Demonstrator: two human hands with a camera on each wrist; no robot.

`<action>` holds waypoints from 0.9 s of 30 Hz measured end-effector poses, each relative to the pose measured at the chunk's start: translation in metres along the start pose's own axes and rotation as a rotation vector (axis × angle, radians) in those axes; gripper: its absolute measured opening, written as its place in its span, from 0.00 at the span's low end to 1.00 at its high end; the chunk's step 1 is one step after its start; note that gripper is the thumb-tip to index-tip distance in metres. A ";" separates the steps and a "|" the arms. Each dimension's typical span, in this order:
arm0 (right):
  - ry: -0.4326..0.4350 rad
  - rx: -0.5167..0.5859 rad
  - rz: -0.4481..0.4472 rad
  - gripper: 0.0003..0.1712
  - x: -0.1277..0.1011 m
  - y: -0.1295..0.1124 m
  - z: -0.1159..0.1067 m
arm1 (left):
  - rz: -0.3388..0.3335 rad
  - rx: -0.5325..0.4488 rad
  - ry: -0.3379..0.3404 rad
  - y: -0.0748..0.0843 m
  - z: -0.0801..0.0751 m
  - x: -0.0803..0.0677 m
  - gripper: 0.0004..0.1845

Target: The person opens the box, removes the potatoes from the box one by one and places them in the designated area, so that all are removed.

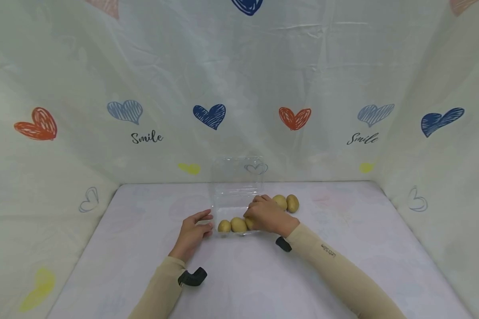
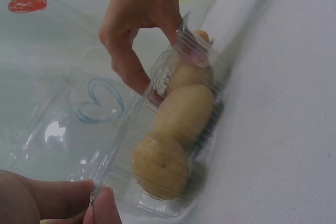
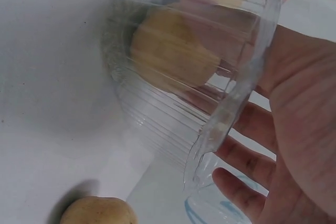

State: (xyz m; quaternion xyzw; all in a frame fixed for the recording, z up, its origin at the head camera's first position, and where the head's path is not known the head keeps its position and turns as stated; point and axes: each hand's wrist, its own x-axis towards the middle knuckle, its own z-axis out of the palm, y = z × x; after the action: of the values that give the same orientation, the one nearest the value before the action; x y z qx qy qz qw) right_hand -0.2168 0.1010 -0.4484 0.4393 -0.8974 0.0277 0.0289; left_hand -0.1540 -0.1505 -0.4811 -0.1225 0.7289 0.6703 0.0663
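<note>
Nearest you, your left hand (image 1: 192,232) pinches the near-left rim of the clear plastic clamshell box (image 1: 236,208) between thumb and fingertip, as the left wrist view shows. The box sits mid-surface, toward the far edge, its lid (image 1: 239,173) standing open behind it. A row of potatoes (image 1: 235,224) lies along the box's near wall, its long axis running left to right. Your right hand (image 1: 268,215) is the one on the row: it reaches into the box's right end, fingers curled down at the last potato, though whether it grips it I cannot tell. Just beyond that hand, two loose potatoes (image 1: 286,203) rest on the surface. Farther back, the heart-printed backdrop (image 1: 207,79) reads "Smile" twice.
</note>
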 end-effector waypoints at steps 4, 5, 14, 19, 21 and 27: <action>-0.008 0.005 -0.009 0.14 0.002 0.001 -0.001 | -0.003 0.004 0.004 0.001 0.000 0.000 0.28; -0.013 0.005 -0.012 0.14 0.002 0.001 -0.001 | -0.003 0.005 0.005 0.001 -0.001 0.000 0.28; -0.039 -0.031 -0.047 0.14 0.007 0.006 0.004 | -0.002 0.009 0.013 0.000 -0.001 0.000 0.27; -0.012 -0.052 -0.074 0.17 0.007 0.010 0.005 | 0.001 0.006 0.010 0.000 -0.001 0.000 0.27; 0.003 -0.054 -0.079 0.19 0.006 0.011 0.005 | 0.000 0.008 0.008 0.000 0.000 -0.001 0.27; 0.083 -0.078 -0.109 0.26 0.000 0.015 0.000 | 0.000 0.008 0.010 0.000 0.000 -0.002 0.27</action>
State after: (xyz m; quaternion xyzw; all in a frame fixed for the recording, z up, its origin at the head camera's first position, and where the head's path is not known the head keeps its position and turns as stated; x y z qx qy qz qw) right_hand -0.2287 0.1099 -0.4488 0.4848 -0.8705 0.0094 0.0845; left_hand -0.1521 -0.1503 -0.4804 -0.1254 0.7318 0.6669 0.0633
